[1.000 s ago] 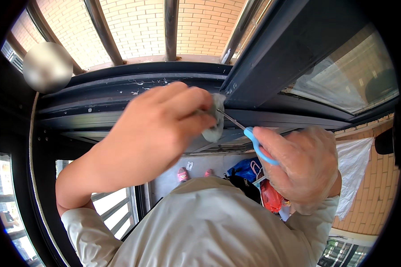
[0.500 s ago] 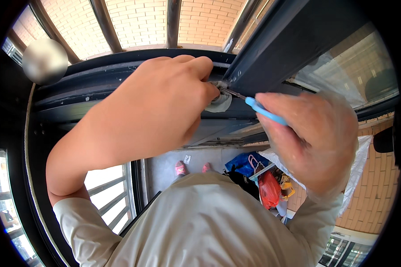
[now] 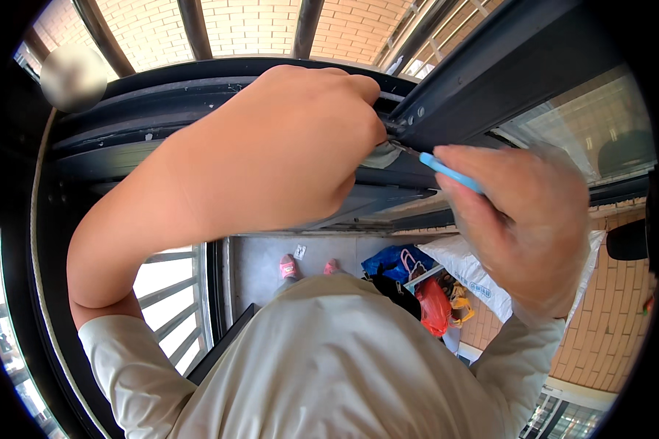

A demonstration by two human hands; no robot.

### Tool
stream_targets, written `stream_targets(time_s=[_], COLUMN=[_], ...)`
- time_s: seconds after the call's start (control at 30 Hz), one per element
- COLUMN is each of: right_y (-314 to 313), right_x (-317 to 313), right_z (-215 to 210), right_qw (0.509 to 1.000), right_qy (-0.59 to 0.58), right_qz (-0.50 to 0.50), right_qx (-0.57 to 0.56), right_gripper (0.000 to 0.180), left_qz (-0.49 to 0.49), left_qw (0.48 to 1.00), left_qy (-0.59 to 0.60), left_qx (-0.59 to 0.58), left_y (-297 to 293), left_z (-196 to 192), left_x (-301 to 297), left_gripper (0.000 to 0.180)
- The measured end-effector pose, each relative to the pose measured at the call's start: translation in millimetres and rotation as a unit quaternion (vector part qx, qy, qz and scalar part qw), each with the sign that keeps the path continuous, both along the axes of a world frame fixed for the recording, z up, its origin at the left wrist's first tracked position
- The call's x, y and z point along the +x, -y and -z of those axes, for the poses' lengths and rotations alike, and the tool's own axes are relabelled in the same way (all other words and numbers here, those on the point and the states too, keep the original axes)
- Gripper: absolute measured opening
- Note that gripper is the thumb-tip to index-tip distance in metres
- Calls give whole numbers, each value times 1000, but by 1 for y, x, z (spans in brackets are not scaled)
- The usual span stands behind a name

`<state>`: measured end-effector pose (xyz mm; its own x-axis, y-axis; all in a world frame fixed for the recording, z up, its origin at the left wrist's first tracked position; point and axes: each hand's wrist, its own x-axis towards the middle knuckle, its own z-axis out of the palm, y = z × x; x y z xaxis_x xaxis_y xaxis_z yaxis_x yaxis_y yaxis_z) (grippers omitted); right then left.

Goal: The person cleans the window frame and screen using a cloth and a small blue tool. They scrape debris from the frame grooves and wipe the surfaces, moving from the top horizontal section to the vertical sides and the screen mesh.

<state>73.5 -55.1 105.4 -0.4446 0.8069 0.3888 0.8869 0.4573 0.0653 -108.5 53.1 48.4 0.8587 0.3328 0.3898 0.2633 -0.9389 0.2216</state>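
Observation:
My left hand [image 3: 293,146] is closed in a fist over the dark window track, its fingertips turned away from view. A grey cloth [image 3: 381,156] shows from beneath its fingers. Opposite it, my right hand [image 3: 523,212] is slightly blurred and pinches a slim tool with a light-blue handle [image 3: 450,173]. The tool's thin metal end points left into the cloth beside the sash corner; its tip is hidden, so its exact kind does not show. The dark window frame [image 3: 483,80] stands upright just beyond the tool.
Dark vertical bars [image 3: 195,29] stand outside, before a brick wall. A pale cord [image 3: 38,249] hangs along the left frame. Below are pink shoes [image 3: 289,266] on a grey floor, a red plastic bag [image 3: 433,306], a blue bag [image 3: 388,262] and a white sack [image 3: 468,274].
Both hands have shifted slightly right relative to the view, along with the cloth and the tool. Less of the cloth shows now. The view itself has tilted a little.

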Motion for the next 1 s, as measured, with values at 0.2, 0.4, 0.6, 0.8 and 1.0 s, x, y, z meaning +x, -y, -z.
stream_targets(time_s=[0.2,0.4,0.6,0.8,1.0], right_y=[-5,-8,-40,-34,-14], right_x=[0,7,11,-15,0], right_z=[1,11,42,37,10], right_qw=[998,999,988,992,993], right_qy=[45,-2,-76,37,86], right_qz=[11,-16,-136,-120,-26], right_qx=[-52,-44,-6,-32,-76], right_gripper=[23,20,28,35,37], left_qz=[-59,-102,-167,-205,-214], left_qw=[996,991,983,974,967], left_qy=[-12,-12,-5,71,62], left_qx=[65,84,73,59,125], left_y=[17,20,18,27,41], left_z=[0,2,3,14,23], left_x=[-5,-21,-60,-88,-77], left_gripper=[26,26,26,30,45])
